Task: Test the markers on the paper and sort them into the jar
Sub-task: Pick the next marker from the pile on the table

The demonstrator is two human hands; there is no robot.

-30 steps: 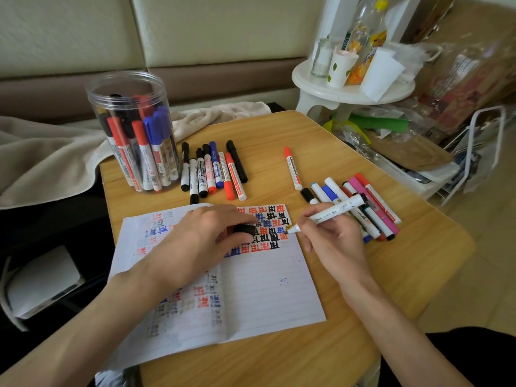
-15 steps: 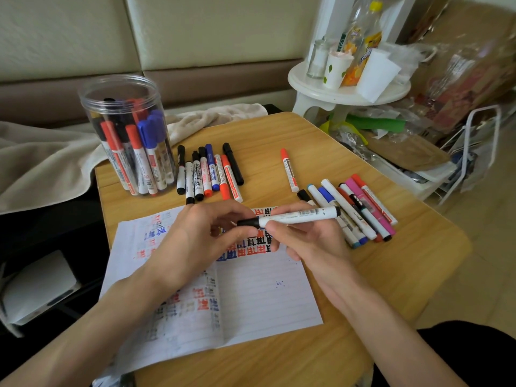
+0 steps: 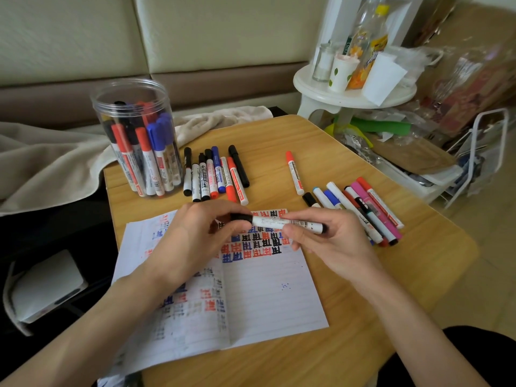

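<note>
Black-capped marker [image 3: 268, 221] is held level just over the paper [image 3: 268, 300], left hand [image 3: 195, 238] pinching the cap end, right hand [image 3: 332, 247] wrapped round the white barrel, and the jar [image 3: 134, 141] sits back-left on the table [image 3: 363, 303].

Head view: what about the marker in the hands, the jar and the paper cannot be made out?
Head view:
- Marker: print too small; the left hand covers part of the cap, the right hand part of the barrel.
- Jar: marker count; front ones hide those behind.
- Paper: left page partly under the left forearm, writing blurred.
</note>
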